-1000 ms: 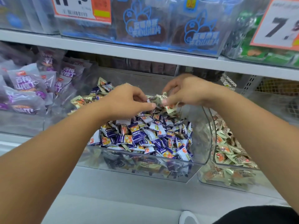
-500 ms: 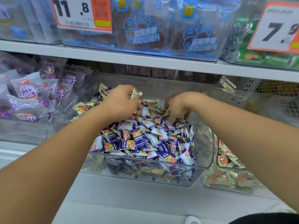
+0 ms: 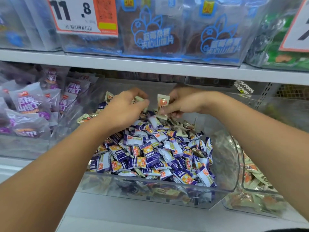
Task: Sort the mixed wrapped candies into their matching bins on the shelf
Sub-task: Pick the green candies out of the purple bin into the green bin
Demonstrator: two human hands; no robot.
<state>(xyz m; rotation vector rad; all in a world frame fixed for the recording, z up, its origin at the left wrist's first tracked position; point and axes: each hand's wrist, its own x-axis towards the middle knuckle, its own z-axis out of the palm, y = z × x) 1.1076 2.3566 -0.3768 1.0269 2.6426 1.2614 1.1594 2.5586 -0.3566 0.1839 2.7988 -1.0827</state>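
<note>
A clear plastic bin on the lower shelf holds a heap of purple-and-white wrapped candies, with cream-and-orange wrapped ones mixed in at the back. My left hand hovers over the back of the heap and pinches a cream candy at its fingertips. My right hand is level with it, a little to the right, and pinches an upright cream candy with an orange mark, with more cream wrappers under its curled fingers.
To the right stands a second clear bin of cream-and-orange candies. Purple snack packets fill the bin on the left. The upper shelf carries blue-printed packets and two price tags close above my hands.
Both hands have risen out of the heap. My right hand now holds up a cream candy with an orange mark; my left hand has lifted with one at its fingertips.
</note>
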